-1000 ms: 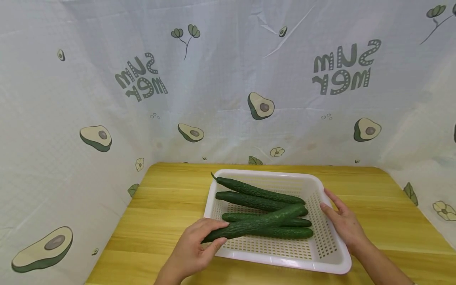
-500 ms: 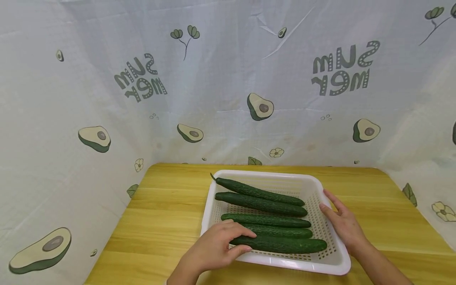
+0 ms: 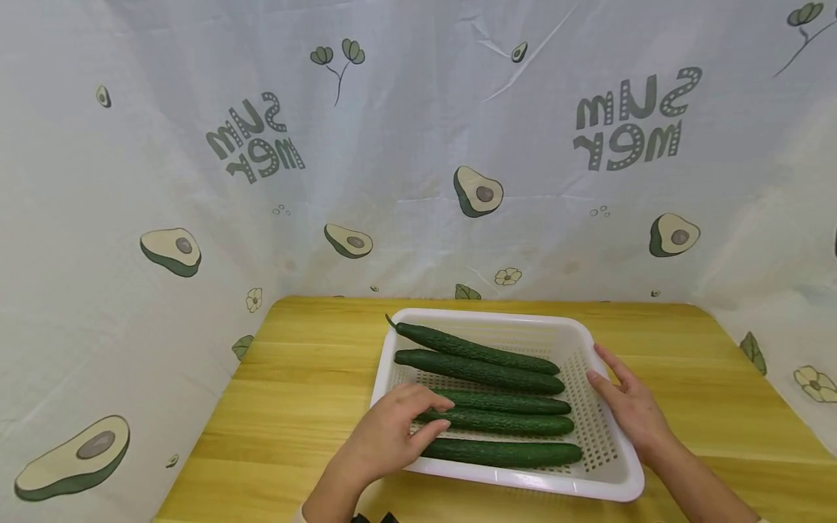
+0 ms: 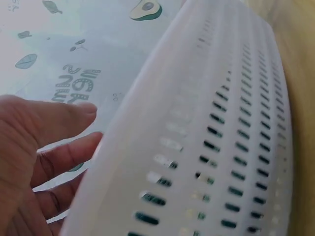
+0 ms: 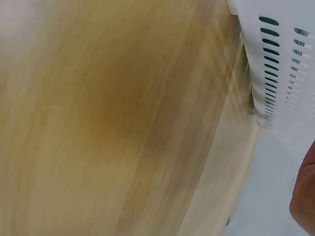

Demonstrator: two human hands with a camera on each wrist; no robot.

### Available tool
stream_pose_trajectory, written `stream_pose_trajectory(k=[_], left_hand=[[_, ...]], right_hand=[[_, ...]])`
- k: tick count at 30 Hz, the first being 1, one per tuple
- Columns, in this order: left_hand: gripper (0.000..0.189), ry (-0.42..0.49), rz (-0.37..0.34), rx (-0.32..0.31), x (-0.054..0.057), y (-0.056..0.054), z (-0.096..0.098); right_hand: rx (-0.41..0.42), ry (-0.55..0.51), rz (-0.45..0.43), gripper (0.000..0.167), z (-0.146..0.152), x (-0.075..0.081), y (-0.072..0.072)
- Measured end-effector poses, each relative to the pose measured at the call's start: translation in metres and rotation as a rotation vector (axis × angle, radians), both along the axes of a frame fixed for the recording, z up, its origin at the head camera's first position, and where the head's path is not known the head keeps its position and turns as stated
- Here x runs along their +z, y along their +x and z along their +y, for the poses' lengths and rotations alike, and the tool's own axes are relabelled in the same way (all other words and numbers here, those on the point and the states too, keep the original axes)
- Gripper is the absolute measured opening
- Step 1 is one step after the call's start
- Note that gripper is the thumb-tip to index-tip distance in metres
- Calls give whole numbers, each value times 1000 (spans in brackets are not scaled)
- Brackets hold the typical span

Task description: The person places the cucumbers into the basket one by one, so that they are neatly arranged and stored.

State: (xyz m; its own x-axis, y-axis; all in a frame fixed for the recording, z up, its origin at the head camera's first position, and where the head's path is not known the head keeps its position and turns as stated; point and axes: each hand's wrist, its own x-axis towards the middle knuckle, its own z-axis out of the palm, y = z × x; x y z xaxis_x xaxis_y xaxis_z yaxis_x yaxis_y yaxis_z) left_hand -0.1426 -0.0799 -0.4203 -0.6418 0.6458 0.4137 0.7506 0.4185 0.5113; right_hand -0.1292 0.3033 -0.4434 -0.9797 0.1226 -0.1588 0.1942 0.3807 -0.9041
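Cucumbers, five of them, lying side by side in a white slotted basket [image 3: 604,465] on a yellow wooden table [image 3: 307,385]. The person's left hand [image 3: 392,436] reaches over the basket's left rim with relaxed, mostly straight fingers, fingertips resting on the left end of the second cucumber from the front [image 3: 503,421]; nothing is gripped or pinched. The front cucumber [image 3: 510,454] sits just under that hand near the front wall. The right hand [image 3: 631,410] lies flat against the basket's right rim, fingers straight, pressing or steadying, not wrapped around anything. Left wrist view just shows the basket's slotted wall right next to loose fingers [image 4: 64,157]. An avocado-print sheet [image 3: 418,145] hangs behind and around the table.
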Motion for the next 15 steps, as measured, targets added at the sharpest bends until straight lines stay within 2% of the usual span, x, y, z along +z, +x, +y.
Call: stream_pose_trajectory(k=[2, 7, 11, 15], left_hand=[[20, 32, 9, 23, 1, -1, -3], [19, 37, -28, 46, -3, -1, -12], [16, 62, 20, 90, -11, -1, -19], [15, 103, 60, 160, -13, -2, -28]], right_hand=[[2, -4, -2, 72, 0, -1, -1], [5, -6, -2, 71, -1, -1, -3], [9, -20, 5, 72, -1, -1, -2], [13, -29, 9, 72, 0, -2, -2]])
